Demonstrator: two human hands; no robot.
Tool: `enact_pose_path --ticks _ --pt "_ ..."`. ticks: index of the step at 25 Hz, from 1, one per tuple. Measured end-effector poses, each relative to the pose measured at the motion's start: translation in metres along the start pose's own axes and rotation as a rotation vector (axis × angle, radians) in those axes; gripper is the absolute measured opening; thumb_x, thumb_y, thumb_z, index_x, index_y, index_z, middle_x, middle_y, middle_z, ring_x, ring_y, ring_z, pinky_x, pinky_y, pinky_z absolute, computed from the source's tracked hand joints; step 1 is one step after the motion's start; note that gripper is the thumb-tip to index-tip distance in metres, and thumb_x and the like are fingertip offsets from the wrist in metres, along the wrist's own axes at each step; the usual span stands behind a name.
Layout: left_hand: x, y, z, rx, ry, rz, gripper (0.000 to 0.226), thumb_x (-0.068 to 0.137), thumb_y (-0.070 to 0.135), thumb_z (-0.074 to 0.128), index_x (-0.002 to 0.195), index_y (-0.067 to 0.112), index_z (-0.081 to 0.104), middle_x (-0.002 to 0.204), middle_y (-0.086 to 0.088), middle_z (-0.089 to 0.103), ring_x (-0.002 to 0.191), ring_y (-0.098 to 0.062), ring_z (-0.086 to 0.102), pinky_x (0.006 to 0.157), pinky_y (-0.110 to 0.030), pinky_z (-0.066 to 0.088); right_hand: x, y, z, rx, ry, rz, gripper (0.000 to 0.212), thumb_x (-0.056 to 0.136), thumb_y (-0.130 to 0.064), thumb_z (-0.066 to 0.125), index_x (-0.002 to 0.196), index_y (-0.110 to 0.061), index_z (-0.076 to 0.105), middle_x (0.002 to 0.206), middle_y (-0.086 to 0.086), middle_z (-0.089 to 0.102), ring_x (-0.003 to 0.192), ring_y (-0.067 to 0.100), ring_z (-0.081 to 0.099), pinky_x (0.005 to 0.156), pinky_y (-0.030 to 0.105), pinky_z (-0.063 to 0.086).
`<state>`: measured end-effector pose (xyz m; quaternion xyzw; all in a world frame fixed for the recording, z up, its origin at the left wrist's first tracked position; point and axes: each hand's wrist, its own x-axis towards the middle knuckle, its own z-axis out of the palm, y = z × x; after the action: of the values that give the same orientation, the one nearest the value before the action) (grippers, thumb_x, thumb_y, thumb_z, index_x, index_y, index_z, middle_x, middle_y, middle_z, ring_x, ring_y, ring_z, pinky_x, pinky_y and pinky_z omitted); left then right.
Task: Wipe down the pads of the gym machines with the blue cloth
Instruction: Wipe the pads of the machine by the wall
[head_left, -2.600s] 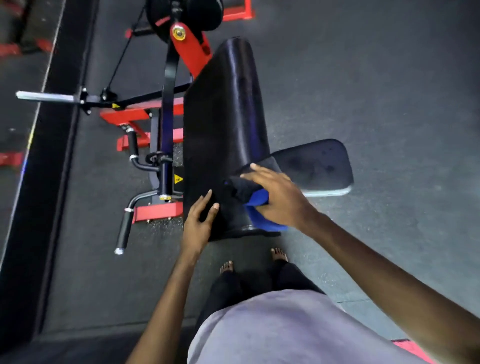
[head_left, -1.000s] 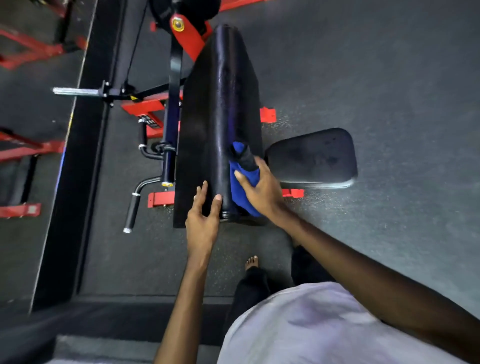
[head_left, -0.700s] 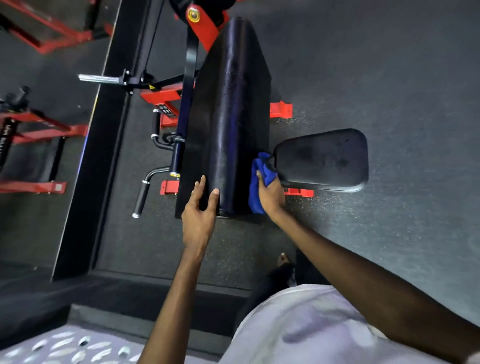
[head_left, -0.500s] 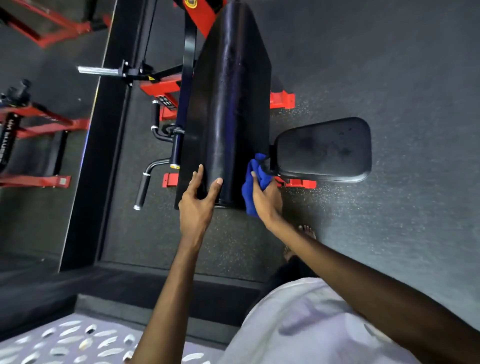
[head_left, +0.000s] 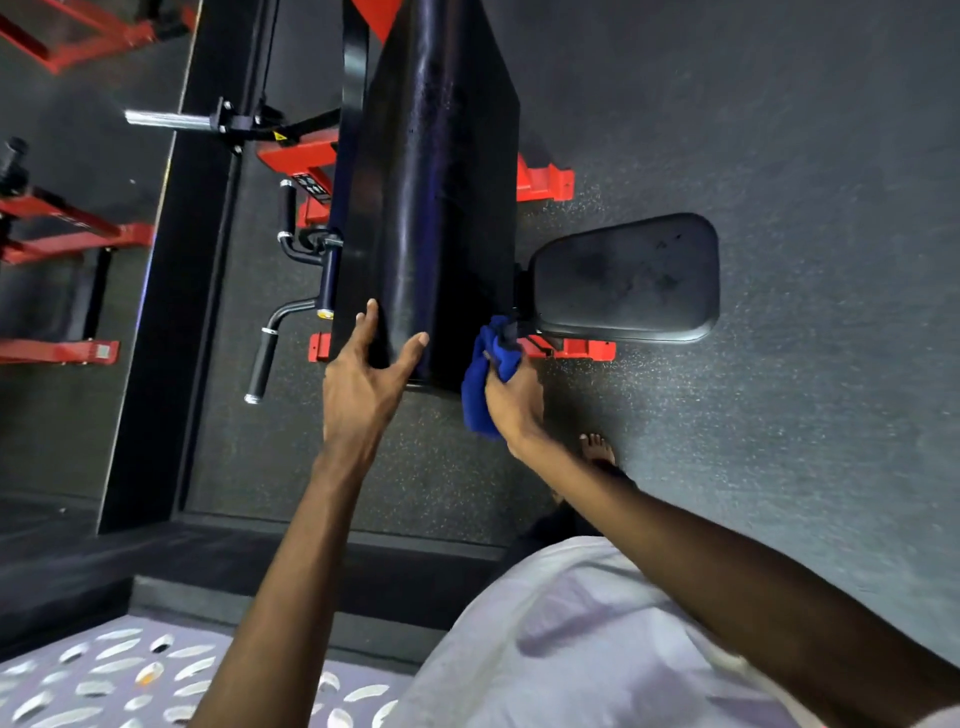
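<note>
A long black back pad (head_left: 431, 182) of a red-framed gym machine runs away from me, with a black seat pad (head_left: 623, 278) to its right. My right hand (head_left: 511, 400) grips the bunched blue cloth (head_left: 483, 379) at the pad's near right corner, beside the seat's bracket. My left hand (head_left: 363, 384) has its fingers spread, fingertips touching the near left end of the back pad.
Red frame feet (head_left: 545, 182) and a black grip handle (head_left: 262, 358) stick out around the machine. A chrome bar (head_left: 166, 120) points left. More red equipment (head_left: 67, 239) stands at far left past a black floor strip. My bare foot (head_left: 597, 449) is on the grey rubber floor.
My right hand has slid the blue cloth from the top of the back pad down its right side to the near corner by the seat. My left hand stayed on the pad's end.
</note>
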<state>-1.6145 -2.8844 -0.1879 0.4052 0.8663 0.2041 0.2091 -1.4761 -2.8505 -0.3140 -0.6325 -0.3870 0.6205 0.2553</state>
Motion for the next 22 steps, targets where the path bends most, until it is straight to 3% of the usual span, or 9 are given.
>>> enact_pose_path --ticks 3,7,10,12,15,17,22 --pt "0.002 0.0 0.002 -0.006 0.016 -0.003 0.083 0.082 0.07 0.065 0.153 0.039 0.036 0.155 0.003 0.045 0.142 -0.016 0.042 0.117 -0.038 0.037 0.006 0.004 -0.001 -0.028 0.013 -0.089 0.034 0.095 -0.026 0.059 0.129 -0.025 0.06 0.111 0.004 0.073 0.101 0.026 0.068 0.084 0.036 0.053" --pt "0.004 -0.003 0.003 -0.017 0.017 -0.01 0.083 0.082 0.07 0.065 0.154 0.04 0.034 0.155 0.005 0.044 0.143 -0.014 0.041 0.118 -0.04 0.035 0.048 -0.003 -0.003 -0.068 0.069 0.082 0.03 0.099 -0.028 0.056 0.125 -0.014 0.06 0.115 0.011 0.07 0.109 0.033 0.065 0.085 0.029 0.044" --pt "0.003 -0.002 0.005 -0.008 0.018 -0.007 0.083 0.084 0.07 0.062 0.155 0.039 0.032 0.157 0.004 0.042 0.144 -0.016 0.04 0.119 -0.042 0.034 0.058 -0.007 -0.008 -0.068 0.042 0.179 0.02 0.1 -0.03 0.053 0.115 -0.018 0.058 0.102 0.003 0.066 0.108 0.031 0.065 0.084 0.029 0.043" --pt "0.003 -0.001 0.007 -0.009 0.021 -0.008 0.083 0.085 0.069 0.061 0.155 0.039 0.031 0.158 0.003 0.041 0.144 -0.017 0.039 0.119 -0.042 0.033 0.051 -0.015 -0.006 -0.122 0.042 0.103 0.025 0.098 -0.035 0.054 0.116 -0.018 0.059 0.103 0.002 0.07 0.105 0.03 0.067 0.084 0.031 0.047" --pt "0.0 0.0 0.008 -0.038 0.033 0.011 0.08 0.088 0.065 0.062 0.156 0.036 0.032 0.16 0.003 0.036 0.148 -0.016 0.032 0.119 -0.039 0.029 0.02 -0.034 0.0 -0.143 0.089 -0.211 0.031 0.096 -0.035 0.061 0.124 -0.021 0.062 0.11 0.004 0.074 0.1 0.023 0.067 0.079 0.029 0.048" --pt "-0.002 -0.001 0.008 -0.067 0.032 0.043 0.077 0.091 0.061 0.061 0.156 0.033 0.032 0.161 0.003 0.034 0.15 -0.015 0.028 0.119 -0.037 0.027 0.016 -0.041 0.002 -0.121 0.103 -0.315 0.031 0.096 -0.034 0.063 0.124 -0.021 0.063 0.11 0.004 0.074 0.098 0.02 0.065 0.076 0.026 0.046" --pt "0.0 -0.004 0.011 -0.07 0.013 0.048 0.076 0.095 0.057 0.057 0.158 0.025 0.029 0.164 -0.004 0.03 0.152 -0.019 0.025 0.122 -0.043 0.025 0.065 -0.067 0.001 -0.126 0.128 -0.061 0.038 0.096 -0.04 0.06 0.128 -0.019 0.06 0.118 0.009 0.071 0.11 0.035 0.065 0.087 0.035 0.05"
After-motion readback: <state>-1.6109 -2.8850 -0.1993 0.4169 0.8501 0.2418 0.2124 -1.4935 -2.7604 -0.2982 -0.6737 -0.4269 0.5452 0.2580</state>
